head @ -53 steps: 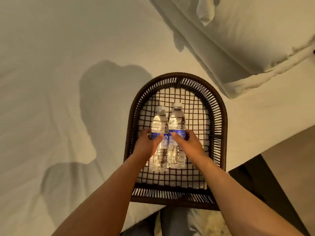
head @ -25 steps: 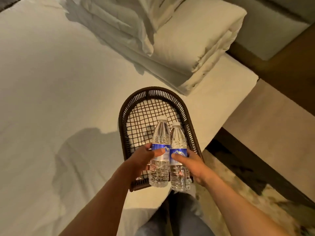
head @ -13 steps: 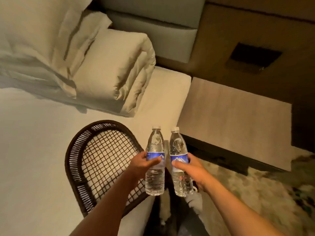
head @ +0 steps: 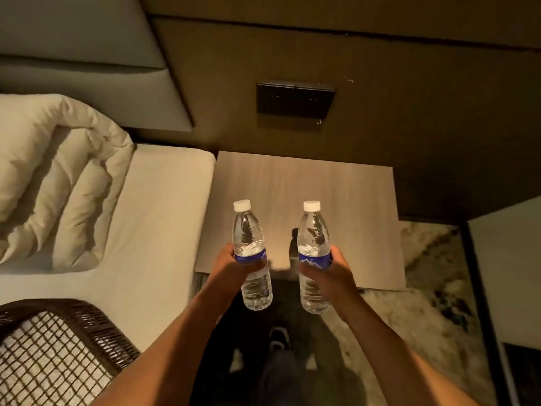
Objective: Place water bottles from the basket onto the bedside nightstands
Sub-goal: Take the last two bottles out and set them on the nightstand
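Two clear water bottles with white caps and blue labels are held upright, a hand's width apart. My left hand (head: 234,266) grips the left bottle (head: 248,238) around its label. My right hand (head: 330,269) grips the right bottle (head: 313,238) the same way. Both bottles hover over the front edge of the light wooden nightstand (head: 301,183), whose top is bare. The dark woven basket (head: 73,315) lies on the bed at the lower left, and what shows of it holds no bottles.
The bed (head: 158,215) with white sheet and a folded duvet (head: 55,177) fills the left. A dark switch panel (head: 294,101) sits on the wooden wall behind the nightstand. Patterned carpet (head: 424,288) lies to the right, and my shoes show below.
I lifted both bottles out of the basket and turned right toward the nightstand. The bottles have moved apart and now hang over its front edge. The basket has slid to the lower left of view.
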